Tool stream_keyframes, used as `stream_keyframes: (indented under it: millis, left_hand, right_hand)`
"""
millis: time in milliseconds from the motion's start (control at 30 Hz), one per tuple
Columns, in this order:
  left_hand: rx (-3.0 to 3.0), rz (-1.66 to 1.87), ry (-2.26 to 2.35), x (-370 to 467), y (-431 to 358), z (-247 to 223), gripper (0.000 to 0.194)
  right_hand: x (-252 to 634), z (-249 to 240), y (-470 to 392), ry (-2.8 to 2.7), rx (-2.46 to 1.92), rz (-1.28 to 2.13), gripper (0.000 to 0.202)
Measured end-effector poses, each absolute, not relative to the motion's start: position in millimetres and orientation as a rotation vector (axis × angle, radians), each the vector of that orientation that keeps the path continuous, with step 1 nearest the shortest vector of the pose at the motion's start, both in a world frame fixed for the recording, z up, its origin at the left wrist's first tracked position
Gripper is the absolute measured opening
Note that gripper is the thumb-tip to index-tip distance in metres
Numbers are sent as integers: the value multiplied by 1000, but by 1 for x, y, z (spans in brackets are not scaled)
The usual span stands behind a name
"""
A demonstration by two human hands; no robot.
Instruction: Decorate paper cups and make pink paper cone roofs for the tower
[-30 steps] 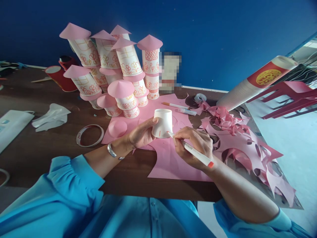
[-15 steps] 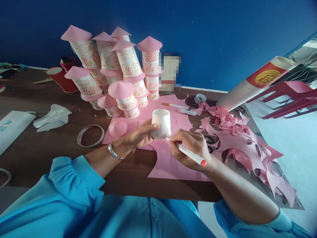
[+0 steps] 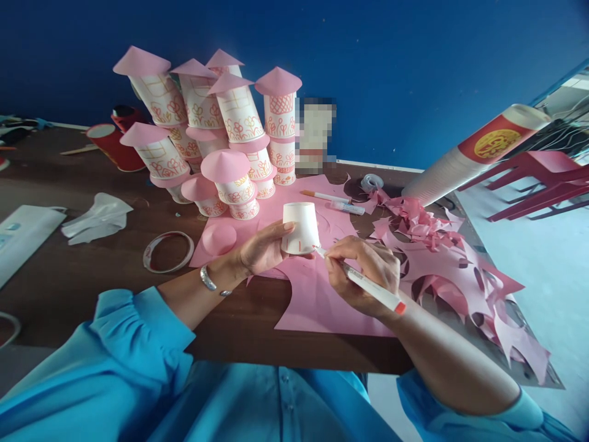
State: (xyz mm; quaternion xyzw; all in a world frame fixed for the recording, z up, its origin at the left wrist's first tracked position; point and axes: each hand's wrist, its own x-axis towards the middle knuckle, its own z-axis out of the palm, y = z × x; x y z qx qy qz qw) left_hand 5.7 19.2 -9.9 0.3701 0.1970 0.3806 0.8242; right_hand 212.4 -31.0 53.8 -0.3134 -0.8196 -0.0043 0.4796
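A white paper cup [image 3: 300, 226] is held in my left hand [image 3: 265, 248], thumb on its left side and fingers beneath. Short red strokes show near the cup's lower edge. My right hand [image 3: 363, 273] pinches a white marker [image 3: 375, 287] with a red end, its tip at the cup's lower right edge. Pink paper [image 3: 313, 301] lies under both hands. Behind them stand several stacked cups with flower drawings and pink cone roofs, one of them a short tower [image 3: 237, 190]. A flat pink cone [image 3: 219, 239] rests by my left wrist.
A tape roll [image 3: 168, 252] and crumpled white plastic [image 3: 97, 218] lie at left. Two markers, one orange-tipped [image 3: 326, 197], are beyond the cup. Pink scraps [image 3: 453, 264] and a long sleeve of cups [image 3: 476, 153] occupy the right side. Red cups [image 3: 115, 147] lie at the back left.
The cup has tilted and turned slightly in my left hand, its opening no longer visible. My right hand and the marker have shifted a little to the right and up.
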Motion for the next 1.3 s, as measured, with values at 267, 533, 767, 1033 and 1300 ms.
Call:
stream_keyframes:
  millis: [267,533,767,1033,1300]
  left_hand:
    - [793,782,381,6,19,-7,49]
    - [806,766,363,5,20,-9,49]
    - [791,775,364,6,20,-10,50]
    - [787,772,357,6,20,-11,48]
    - [783,810,400,7,21,-11,53]
  right_hand:
    - [212,52,-30,-2003,-753,-2,19]
    - [212,51,-30,-1996,-768,2,19]
    - [211,51,-29,-1999,-753,6,19]
    - [211,50,-29,-2005,-759,32,21]
    - [210,50,-32,-2101,-789,60,19]
